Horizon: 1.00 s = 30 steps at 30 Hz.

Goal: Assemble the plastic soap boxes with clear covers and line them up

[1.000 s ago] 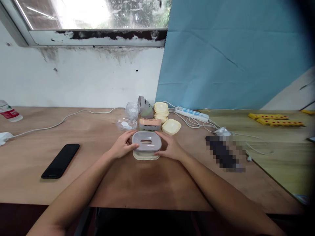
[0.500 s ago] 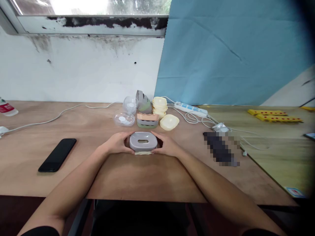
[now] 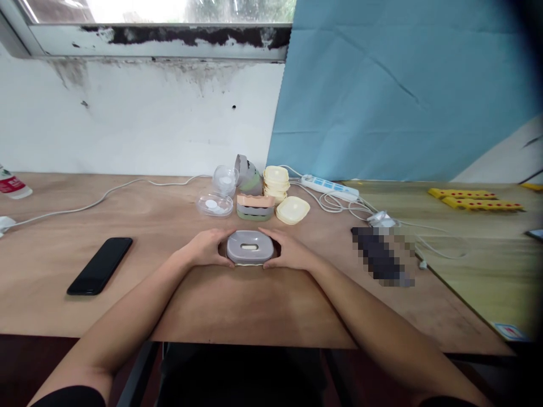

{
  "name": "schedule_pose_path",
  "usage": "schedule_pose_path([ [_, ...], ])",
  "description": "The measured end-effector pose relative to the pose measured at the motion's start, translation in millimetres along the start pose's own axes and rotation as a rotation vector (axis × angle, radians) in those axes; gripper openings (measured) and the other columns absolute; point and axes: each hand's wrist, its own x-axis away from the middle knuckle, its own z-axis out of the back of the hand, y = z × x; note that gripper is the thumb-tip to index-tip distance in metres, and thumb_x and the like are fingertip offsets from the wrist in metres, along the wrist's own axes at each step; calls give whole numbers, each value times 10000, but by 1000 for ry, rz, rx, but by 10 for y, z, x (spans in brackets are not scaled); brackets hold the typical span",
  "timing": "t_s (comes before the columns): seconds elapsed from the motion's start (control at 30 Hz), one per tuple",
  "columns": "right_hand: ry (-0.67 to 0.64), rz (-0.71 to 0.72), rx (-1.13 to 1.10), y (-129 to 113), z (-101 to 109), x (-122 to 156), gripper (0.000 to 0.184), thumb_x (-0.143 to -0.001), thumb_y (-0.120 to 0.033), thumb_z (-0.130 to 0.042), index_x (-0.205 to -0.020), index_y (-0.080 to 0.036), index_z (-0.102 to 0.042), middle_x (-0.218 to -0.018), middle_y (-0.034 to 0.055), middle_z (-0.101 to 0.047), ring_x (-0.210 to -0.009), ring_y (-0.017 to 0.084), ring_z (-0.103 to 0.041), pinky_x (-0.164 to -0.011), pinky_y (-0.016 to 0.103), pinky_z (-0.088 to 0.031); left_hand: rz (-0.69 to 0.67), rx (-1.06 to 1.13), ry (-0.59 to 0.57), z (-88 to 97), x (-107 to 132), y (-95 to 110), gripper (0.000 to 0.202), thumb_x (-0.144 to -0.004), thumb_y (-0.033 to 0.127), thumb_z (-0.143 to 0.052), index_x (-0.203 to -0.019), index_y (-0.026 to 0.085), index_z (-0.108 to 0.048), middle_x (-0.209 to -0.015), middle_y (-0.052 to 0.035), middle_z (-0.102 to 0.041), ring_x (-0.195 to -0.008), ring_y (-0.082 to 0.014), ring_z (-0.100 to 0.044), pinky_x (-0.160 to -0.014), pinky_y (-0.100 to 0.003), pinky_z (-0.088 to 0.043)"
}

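A grey soap-dish top (image 3: 249,247) with a slot in its middle sits on a cream base whose edge barely shows beneath it, on the wooden table (image 3: 169,282). My left hand (image 3: 206,248) grips its left side with curled fingers. My right hand (image 3: 288,251) grips its right side the same way. Just behind stand a stacked pink, grey and green dish (image 3: 255,207), a pile of cream bases (image 3: 276,182), a loose cream base (image 3: 292,210), a tilted grey piece (image 3: 247,174) and two clear plastic lids (image 3: 215,204).
A black phone (image 3: 100,265) lies at the left. A white cable (image 3: 106,196) runs along the back toward a power strip (image 3: 330,189). A blurred dark object (image 3: 380,255) lies at the right, yellow strips (image 3: 475,199) beyond. A bottle (image 3: 12,185) lies at far left.
The grey top has gone down onto the cream base, which showed clearly under it a second ago. Both hands stayed on its sides. The view tilted down a little.
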Motion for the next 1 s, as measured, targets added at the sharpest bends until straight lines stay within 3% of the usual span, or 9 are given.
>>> schedule_pose_path([
  [0.17,-18,-38,5,39,-36,-7,1075,-620,-558,-884,-1539,-256,-417,-1493,160,-524,-1352,376,-512,-1114,557,-412,-28,15,-5,-24,-8,-27,1069,-616,707,-800,-1497,217,-446,-1465,-152,-561,-1311,-379,-552,-1064,-474,-457],
  [0.37,-13,-35,-6,21,-39,-13,1061,-670,-563,-853,-1561,-245,-374,-1535,176,-477,-1391,386,-474,-1126,578,-396,35,10,18,-22,-3,20,995,-723,753,-689,-1500,179,-453,-1487,-186,-526,-1335,-392,-527,-1069,-482,-449],
  [0.47,0,-19,5,23,-45,-21,1038,-692,-546,-845,-1561,-230,-374,-1545,184,-464,-1398,386,-469,-1133,583,-389,-7,-47,45,-27,-4,7,1006,-713,769,-685,-1496,177,-463,-1498,-195,-504,-1343,-394,-502,-1090,-485,-412],
  [0.57,25,-7,2,37,-54,-26,1015,-712,-537,-833,-1563,-236,-368,-1547,183,-462,-1397,392,-472,-1130,594,-389,-17,-166,192,-15,-25,-63,807,-812,711,-625,-1439,212,-534,-1493,-176,-509,-1358,-396,-459,-1121,-534,-336],
  [0.67,35,-5,4,47,-60,-28,983,-754,-530,-804,-1572,-234,-347,-1566,180,-436,-1414,384,-453,-1148,587,-375,104,-299,424,17,-74,-186,571,-941,544,-527,-1413,225,-558,-1540,-171,-458,-1438,-388,-360,-1149,-555,-264],
  [0.73,33,-11,16,45,-58,-28,973,-768,-525,-793,-1576,-229,-339,-1582,178,-412,-1434,376,-428,-1169,579,-354,200,-365,517,38,-109,-290,535,-948,477,-526,-1414,216,-556,-1580,-185,-401,-1477,-396,-298,-1159,-569,-234],
  [0.87,17,-27,24,27,-46,-21,1031,-741,-540,-810,-1586,-220,-315,-1617,175,-348,-1481,371,-354,-1202,562,-316,343,-447,585,54,-137,-479,510,-916,432,-577,-1378,218,-598,-1612,-198,-336,-1494,-441,-250,-1156,-616,-213],
  [1.0,-3,-21,26,11,-38,-13,1049,-733,-554,-813,-1593,-246,-297,-1635,167,-313,-1498,371,-323,-1209,568,-300,395,-523,615,62,-119,-546,286,-918,338,-576,-1144,249,-728,-1559,-152,-437,-1483,-440,-284,-1159,-683,-148],
])
